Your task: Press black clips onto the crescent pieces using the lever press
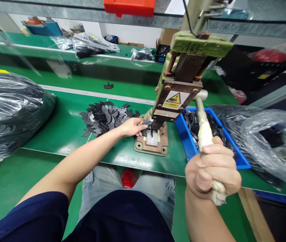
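Note:
My right hand (213, 168) is wrapped round the cloth-covered lever handle (204, 126) of a green hand press (178, 64). With thumb and fingers pinched, my left hand (133, 127) holds a dark curved plastic piece (146, 125) at the press base (139, 147), under the ram. Part of that piece is hidden by the fingers and the tooling. Just left of the base lies a pile of black and grey curved pieces (106, 116). A yellow hand-warning label (173, 99) is fixed to the press front.
Right of the press stands a blue bin (183, 134) of dark parts, with a clear plastic bag (266, 141) beside it. A large filled bag (12, 107) sits at left. One loose piece (108, 86) lies behind the pile. A metal shelf (82, 13) crosses overhead.

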A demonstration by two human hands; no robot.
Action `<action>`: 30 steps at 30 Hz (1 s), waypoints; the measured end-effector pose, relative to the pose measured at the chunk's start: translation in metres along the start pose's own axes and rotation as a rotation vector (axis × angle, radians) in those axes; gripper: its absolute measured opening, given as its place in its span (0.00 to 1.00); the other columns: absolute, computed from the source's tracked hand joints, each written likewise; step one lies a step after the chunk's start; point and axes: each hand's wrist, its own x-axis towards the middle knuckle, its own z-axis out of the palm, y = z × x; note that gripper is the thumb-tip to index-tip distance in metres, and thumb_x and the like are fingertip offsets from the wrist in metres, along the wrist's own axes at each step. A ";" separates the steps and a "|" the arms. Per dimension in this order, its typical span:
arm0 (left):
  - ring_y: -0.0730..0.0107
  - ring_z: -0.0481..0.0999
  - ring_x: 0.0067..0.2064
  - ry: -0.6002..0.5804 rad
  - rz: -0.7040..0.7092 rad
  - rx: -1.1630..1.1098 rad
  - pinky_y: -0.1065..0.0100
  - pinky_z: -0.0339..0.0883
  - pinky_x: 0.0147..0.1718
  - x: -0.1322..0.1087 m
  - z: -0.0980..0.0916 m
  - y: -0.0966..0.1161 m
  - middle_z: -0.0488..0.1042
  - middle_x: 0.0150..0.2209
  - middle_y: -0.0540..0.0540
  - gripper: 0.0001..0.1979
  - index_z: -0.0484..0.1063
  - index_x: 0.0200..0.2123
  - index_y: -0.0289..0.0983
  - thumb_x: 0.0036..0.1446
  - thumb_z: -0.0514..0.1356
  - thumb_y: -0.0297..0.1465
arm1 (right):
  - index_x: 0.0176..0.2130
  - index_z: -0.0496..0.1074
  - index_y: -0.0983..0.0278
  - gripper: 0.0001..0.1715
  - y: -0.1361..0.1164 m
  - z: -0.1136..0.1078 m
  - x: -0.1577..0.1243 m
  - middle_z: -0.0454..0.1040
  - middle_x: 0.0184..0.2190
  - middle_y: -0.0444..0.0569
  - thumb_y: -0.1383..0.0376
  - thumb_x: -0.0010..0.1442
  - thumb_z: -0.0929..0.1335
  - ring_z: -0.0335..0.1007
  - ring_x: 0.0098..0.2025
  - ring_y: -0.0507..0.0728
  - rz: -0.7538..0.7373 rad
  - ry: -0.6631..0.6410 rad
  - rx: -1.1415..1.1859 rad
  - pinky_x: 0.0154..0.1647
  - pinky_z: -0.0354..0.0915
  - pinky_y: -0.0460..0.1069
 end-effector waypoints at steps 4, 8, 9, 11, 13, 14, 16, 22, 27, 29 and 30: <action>0.72 0.78 0.22 0.009 -0.051 0.011 0.75 0.71 0.22 0.002 0.001 0.002 0.76 0.20 0.50 0.19 0.67 0.32 0.37 0.63 0.71 0.41 | 0.20 0.55 0.60 0.28 0.004 0.005 0.000 0.60 0.18 0.39 0.54 0.59 0.72 0.71 0.31 0.54 -0.010 0.046 -0.006 0.53 0.75 0.63; 0.72 0.77 0.20 -0.028 -0.134 0.005 0.75 0.70 0.21 0.008 -0.001 0.003 0.76 0.19 0.48 0.20 0.68 0.31 0.37 0.62 0.72 0.42 | 0.19 0.53 0.60 0.30 0.006 0.010 0.001 0.57 0.16 0.39 0.52 0.58 0.71 0.69 0.28 0.54 -0.018 0.112 -0.036 0.49 0.76 0.63; 0.72 0.77 0.20 -0.041 -0.154 0.007 0.75 0.69 0.20 0.009 -0.001 0.004 0.76 0.19 0.48 0.20 0.67 0.30 0.37 0.62 0.72 0.41 | 0.19 0.53 0.60 0.30 0.006 0.011 0.001 0.57 0.16 0.39 0.52 0.58 0.72 0.69 0.28 0.54 -0.020 0.115 -0.031 0.49 0.76 0.63; 0.72 0.76 0.18 -0.063 -0.194 0.013 0.75 0.69 0.20 0.011 -0.002 0.006 0.76 0.19 0.47 0.21 0.66 0.28 0.38 0.62 0.72 0.41 | 0.19 0.54 0.60 0.30 0.005 0.011 0.001 0.57 0.16 0.39 0.53 0.58 0.72 0.69 0.29 0.54 -0.017 0.120 -0.013 0.50 0.75 0.63; 0.72 0.75 0.18 -0.081 -0.227 0.010 0.75 0.68 0.19 0.011 -0.003 0.009 0.76 0.18 0.46 0.23 0.64 0.27 0.38 0.62 0.72 0.41 | 0.19 0.54 0.60 0.29 0.003 0.010 -0.001 0.58 0.16 0.39 0.53 0.57 0.72 0.69 0.30 0.54 0.001 0.114 -0.011 0.51 0.75 0.63; 0.72 0.75 0.17 -0.087 -0.240 0.004 0.75 0.67 0.19 0.011 -0.003 0.010 0.76 0.17 0.47 0.23 0.64 0.27 0.38 0.62 0.72 0.41 | 0.19 0.54 0.60 0.29 0.002 0.010 -0.002 0.58 0.16 0.39 0.53 0.58 0.72 0.70 0.30 0.55 0.012 0.107 -0.021 0.51 0.75 0.64; 0.73 0.75 0.17 -0.087 -0.262 -0.018 0.76 0.67 0.19 0.010 -0.001 0.014 0.75 0.17 0.48 0.21 0.65 0.28 0.38 0.62 0.72 0.40 | 0.19 0.55 0.59 0.28 -0.001 0.009 -0.001 0.59 0.17 0.39 0.54 0.59 0.72 0.70 0.30 0.56 0.026 0.083 -0.044 0.51 0.75 0.65; 0.74 0.74 0.17 -0.046 -0.280 -0.096 0.77 0.66 0.19 -0.002 0.006 0.022 0.76 0.18 0.48 0.17 0.67 0.32 0.37 0.64 0.70 0.38 | 0.38 0.75 0.57 0.12 -0.007 0.022 0.066 0.72 0.29 0.41 0.53 0.59 0.75 0.76 0.36 0.55 -0.032 0.019 0.099 0.50 0.75 0.63; 0.75 0.75 0.19 0.005 -0.151 -0.148 0.77 0.66 0.20 -0.028 0.001 0.023 0.75 0.18 0.49 0.22 0.64 0.30 0.38 0.61 0.72 0.44 | 0.64 0.70 0.62 0.29 -0.002 0.035 0.125 0.69 0.61 0.50 0.62 0.65 0.67 0.71 0.67 0.60 0.106 -0.098 0.194 0.68 0.61 0.63; 0.74 0.75 0.19 0.013 -0.081 -0.139 0.76 0.66 0.20 -0.047 -0.005 0.023 0.76 0.19 0.49 0.24 0.65 0.31 0.38 0.60 0.73 0.47 | 0.63 0.71 0.64 0.27 0.007 0.032 0.106 0.71 0.60 0.53 0.65 0.65 0.67 0.71 0.67 0.60 0.143 -0.031 0.187 0.69 0.61 0.62; 0.73 0.75 0.19 0.010 -0.047 -0.134 0.76 0.67 0.20 -0.057 -0.009 0.023 0.76 0.19 0.49 0.24 0.65 0.31 0.38 0.59 0.73 0.48 | 0.60 0.72 0.64 0.25 0.012 0.030 0.087 0.74 0.56 0.54 0.65 0.65 0.69 0.76 0.61 0.59 0.170 0.007 0.155 0.65 0.67 0.61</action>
